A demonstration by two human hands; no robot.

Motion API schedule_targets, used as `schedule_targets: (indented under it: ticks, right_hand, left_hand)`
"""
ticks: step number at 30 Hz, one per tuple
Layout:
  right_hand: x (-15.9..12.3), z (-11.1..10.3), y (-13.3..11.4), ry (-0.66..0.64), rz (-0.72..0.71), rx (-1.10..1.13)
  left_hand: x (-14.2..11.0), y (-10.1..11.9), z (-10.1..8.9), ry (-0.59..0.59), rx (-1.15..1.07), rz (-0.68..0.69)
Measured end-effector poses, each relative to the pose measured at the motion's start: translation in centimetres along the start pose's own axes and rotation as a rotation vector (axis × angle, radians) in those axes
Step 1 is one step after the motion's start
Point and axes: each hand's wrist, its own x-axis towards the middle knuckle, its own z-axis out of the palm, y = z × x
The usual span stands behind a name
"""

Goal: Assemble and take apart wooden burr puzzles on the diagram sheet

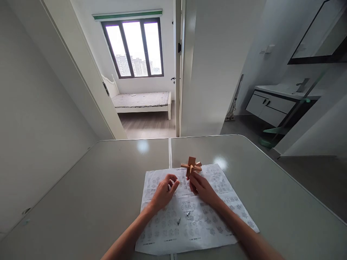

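A wooden interlocking puzzle (pixel 191 165), with flat pieces crossing one another, is held up over the far part of a printed sheet. My right hand (pixel 200 186) grips it from below between thumb and fingers. To its left, my left hand (pixel 166 189) is above the paper, fingers loosely bent and the thumb apart from them, holding nothing. The creased white instruction sheet (pixel 187 231) lies under both hands, covered in small diagrams and lines of print. My hands and forearms hide parts of it.
The sheet lies on a glossy grey table (pixel 89 202) with a seam down its middle. Beyond the far edge, a doorway shows a bed (pixel 146 99) under a window (pixel 134 48). At right stand a sink cabinet (pixel 271 104) and a mop (pixel 235 97).
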Motion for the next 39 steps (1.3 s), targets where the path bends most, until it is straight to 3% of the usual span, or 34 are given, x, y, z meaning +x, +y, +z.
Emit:
schedule_targets:
  ticks: [6, 17, 28, 39]
  right_hand:
    - [-0.2, 0.3, 0.5, -0.097, -0.08, -0.189]
    - [-0.4, 0.5, 0.1, -0.159, -0.133, -0.299]
    - [-0.4, 0.4, -1.2, -0.19, 0.008, -0.092]
    - [0.0, -0.2, -1.6, -0.267, 0.091, 0.134]
  left_hand:
    - [-0.2, -0.6, 0.3, 0.048, -0.058, 0.013]
    - [0.0, -0.3, -0.2, -0.033, -0.095, 0.073]
    - [-0.1, 0.2, -0.4, -0.139, -0.133, 0.053]
    - [-0.1, 0.4, -0.4, -0.141, -0.17, 0.034]
